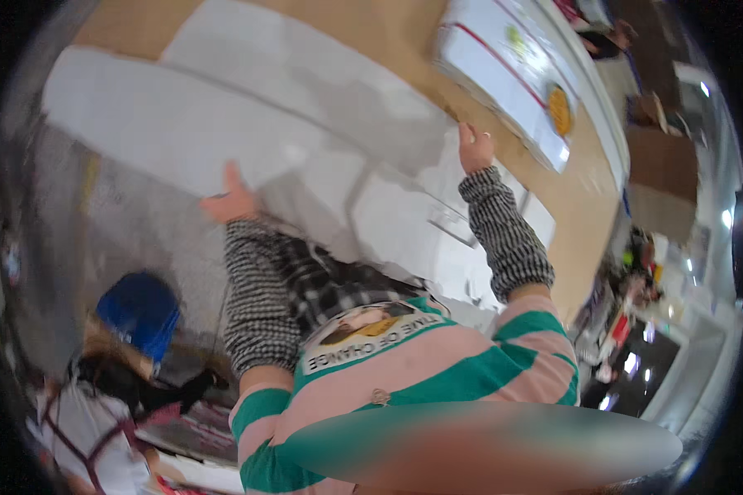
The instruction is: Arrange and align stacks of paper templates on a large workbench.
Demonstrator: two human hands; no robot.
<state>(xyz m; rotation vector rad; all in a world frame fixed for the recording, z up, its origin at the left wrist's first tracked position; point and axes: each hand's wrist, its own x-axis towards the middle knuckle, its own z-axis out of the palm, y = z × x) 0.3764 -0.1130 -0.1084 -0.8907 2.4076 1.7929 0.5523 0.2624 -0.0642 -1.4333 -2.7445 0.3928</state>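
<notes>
Large white sheets (223, 124), pale and smooth, overlapping in layers with bent and folded edges, spread across the tan worktop (388, 33) ahead of the body. Left hand (233, 200) at the near edge of the biggest sheet, thumb raised, grip pinching that edge as far as can be told. Right hand (475, 148) planted on the far right border of the pile, fingers curled over the edge, ring visible. Both checked sleeves (260, 297) reaching up from a pink and green striped top. Second white board (512, 74) with a red line lying further right, well apart. Blue stool (140, 309) at lower left. Everything blurred; sheet boundaries hard to separate, lower edge smeared.
</notes>
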